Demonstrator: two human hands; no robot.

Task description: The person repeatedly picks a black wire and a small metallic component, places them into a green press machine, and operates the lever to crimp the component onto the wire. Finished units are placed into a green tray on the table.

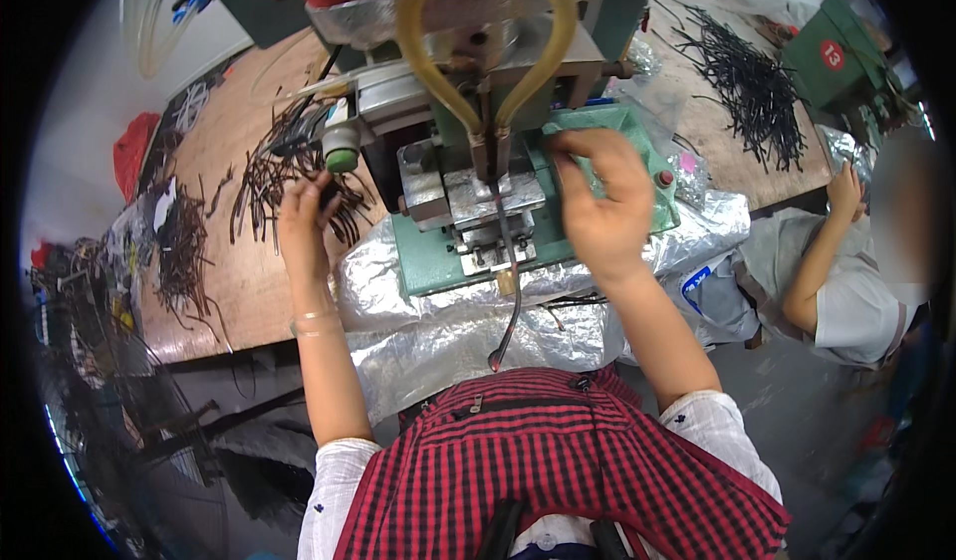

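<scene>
Left hand (304, 217) laid on heap of dark brown straps (279, 177) on wooden bench (214, 281), fingers curled round one strap, apparently picked from pile kept within reach. Right hand (597, 202) closed at green press base (438, 261); what is pinched cannot be told. One dark strap (513, 281) threaded under metal press head (478, 197), tail hung over silver foil sheet (468, 331), seemingly fed for pressing. No containers seen: second black strap heap (747, 82) loose on bench.

We see a matt green painted metal press (438, 261) on crinkled glossy silver foil (448, 336). The table (224, 142) looks like smooth bare wood.
</scene>
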